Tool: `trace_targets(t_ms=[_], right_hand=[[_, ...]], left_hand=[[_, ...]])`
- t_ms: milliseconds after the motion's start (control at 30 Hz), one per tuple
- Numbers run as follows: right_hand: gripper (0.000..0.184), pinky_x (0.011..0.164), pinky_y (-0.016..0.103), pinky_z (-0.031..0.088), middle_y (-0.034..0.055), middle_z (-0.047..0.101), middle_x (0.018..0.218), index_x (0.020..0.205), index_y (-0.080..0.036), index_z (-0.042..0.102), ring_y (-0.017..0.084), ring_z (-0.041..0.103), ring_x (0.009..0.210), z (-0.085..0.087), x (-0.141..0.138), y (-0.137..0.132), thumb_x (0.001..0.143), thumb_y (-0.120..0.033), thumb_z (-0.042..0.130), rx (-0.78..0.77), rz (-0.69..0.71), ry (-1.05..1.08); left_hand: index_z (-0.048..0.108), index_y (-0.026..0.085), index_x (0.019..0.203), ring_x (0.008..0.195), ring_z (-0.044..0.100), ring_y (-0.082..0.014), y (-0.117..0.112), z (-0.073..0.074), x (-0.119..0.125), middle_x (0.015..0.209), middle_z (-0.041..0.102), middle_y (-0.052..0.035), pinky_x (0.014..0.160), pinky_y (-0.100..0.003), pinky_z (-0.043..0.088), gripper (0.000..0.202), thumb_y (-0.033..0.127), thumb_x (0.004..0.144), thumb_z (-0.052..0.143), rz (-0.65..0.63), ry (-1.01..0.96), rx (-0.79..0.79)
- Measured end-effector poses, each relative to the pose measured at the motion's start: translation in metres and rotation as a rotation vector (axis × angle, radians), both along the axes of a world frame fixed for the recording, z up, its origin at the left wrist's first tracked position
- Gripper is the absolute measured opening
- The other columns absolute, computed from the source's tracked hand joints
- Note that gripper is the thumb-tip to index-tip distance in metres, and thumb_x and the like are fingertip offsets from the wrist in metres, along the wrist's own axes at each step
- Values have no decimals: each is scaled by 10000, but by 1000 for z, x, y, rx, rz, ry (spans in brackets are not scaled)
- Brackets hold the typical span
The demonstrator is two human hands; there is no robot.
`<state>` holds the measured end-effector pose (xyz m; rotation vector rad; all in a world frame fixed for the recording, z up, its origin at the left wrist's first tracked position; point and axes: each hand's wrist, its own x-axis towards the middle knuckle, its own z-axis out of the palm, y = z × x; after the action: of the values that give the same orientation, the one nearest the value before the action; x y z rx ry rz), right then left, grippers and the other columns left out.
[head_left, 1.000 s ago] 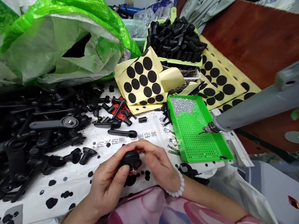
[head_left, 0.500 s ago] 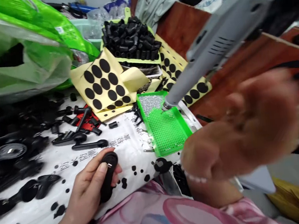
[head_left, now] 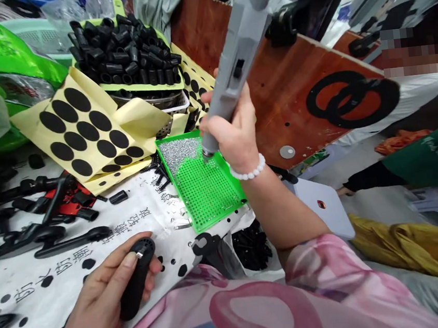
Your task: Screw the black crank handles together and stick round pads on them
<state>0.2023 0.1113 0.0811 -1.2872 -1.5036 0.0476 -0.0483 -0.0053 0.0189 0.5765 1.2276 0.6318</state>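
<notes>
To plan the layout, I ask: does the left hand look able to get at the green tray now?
Probably not for grasping: the left hand holds a black part. Otherwise, the way to the green tray looks mostly free.

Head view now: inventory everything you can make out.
held part: one, black, left hand
tool: one, grey, right hand
tray: one, green, below tool
metal bits: uncounted, silvery, in tray
tubes: many, black, heaped in basket
basket: one, lime, beyond tray
dotted sheets: several, yellow and black, around tray
loose parts: many, black, left
printed sheet: one, white, under loose parts
bag: one, green, top left
board: at least one, brown, behind tool
rings: two, black, on board
co-worker: at least one, green clothing, right edge
bracelet: one, white, right wrist
patterned garment: one, pink, bottom
left hand: one, bare, lower left
right hand: one, bare, centre
</notes>
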Motion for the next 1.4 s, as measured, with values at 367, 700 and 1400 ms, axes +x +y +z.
trace_targets(t_ms=[367,700,1400], right_hand=[[290,521,281,514,9,597,883,1039,-223,483,79,548,509,-34,0,-88,790,-338,580,-165,233,542],[315,496,298,487,26,592,895,1049,-214,449,90,532,525,-37,-13,-96,766,-322,537,-282,249,519],[294,470,264,466,18,588,901,1033,-230,525,89,542,536,-36,-13,-97,759,-293,610,-133,310,630]], left_hand=[[599,158,1044,511,515,-120,13,-2,12,683,685,-16,464,-202,414,393,402,746,681,-108,66,16],[577,161,1115,519,520,-116,10,1,12,674,679,-9,484,-205,416,469,420,739,683,-82,70,6],[539,176,1146,572,550,-145,8,-11,1,780,701,-52,527,-231,457,487,450,761,656,-109,26,46]])
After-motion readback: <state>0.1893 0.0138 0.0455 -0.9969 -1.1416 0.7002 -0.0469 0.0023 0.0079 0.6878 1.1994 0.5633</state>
